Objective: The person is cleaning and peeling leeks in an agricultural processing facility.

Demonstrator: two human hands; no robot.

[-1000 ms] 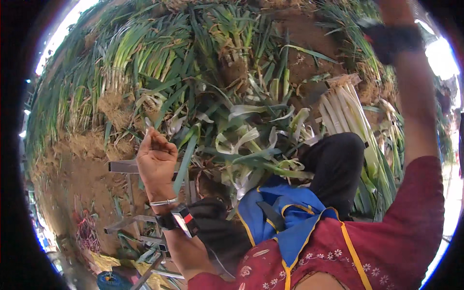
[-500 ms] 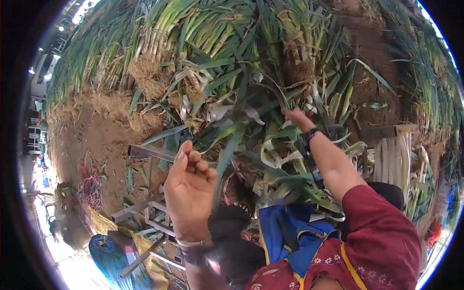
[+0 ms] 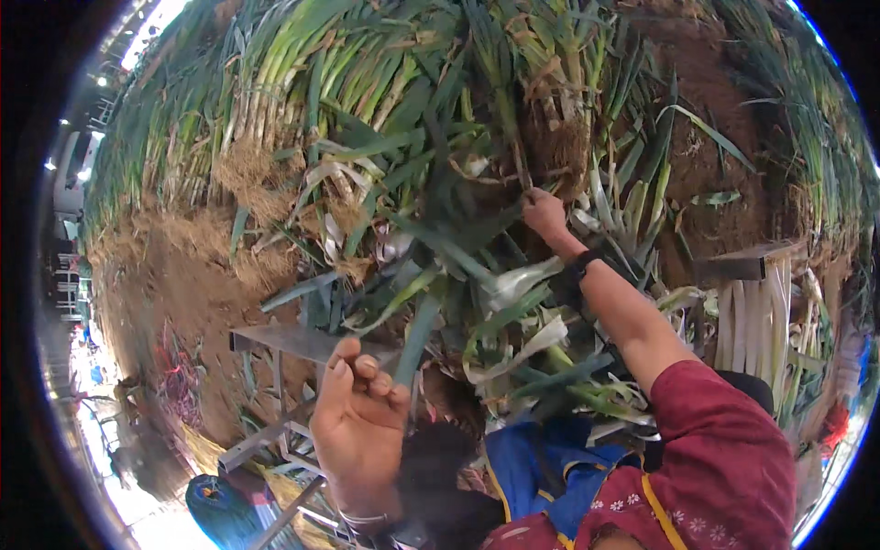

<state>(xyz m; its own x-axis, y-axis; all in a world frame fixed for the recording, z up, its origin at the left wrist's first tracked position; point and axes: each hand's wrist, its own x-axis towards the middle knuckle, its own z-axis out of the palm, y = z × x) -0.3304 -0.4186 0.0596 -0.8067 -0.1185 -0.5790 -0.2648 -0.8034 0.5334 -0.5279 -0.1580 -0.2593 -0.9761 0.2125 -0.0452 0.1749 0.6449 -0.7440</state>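
My right hand (image 3: 547,220) reaches forward and is closed on the lower end of a leek (image 3: 521,160), whose stalk runs up into the pile ahead. Loose torn leek leaves (image 3: 532,344) lie tangled below that wrist. Nearer to me, my left hand (image 3: 360,426) is raised with its palm up. Its fingers curl loosely and stay apart, with nothing in them. Just beyond its fingertips is a flat metal bar (image 3: 284,338) of a frame.
Rooted leeks (image 3: 266,119) are heaped across the far side, on brown soil (image 3: 183,293). Peeled white leeks (image 3: 756,312) stand by a metal plate (image 3: 733,266) at right. A metal frame (image 3: 275,449) and a blue-green roll (image 3: 220,509) sit at lower left.
My right hand has moved slightly left and closed round a leek's lower end. My left hand has dropped a little toward me, still empty. The view has shifted slightly.
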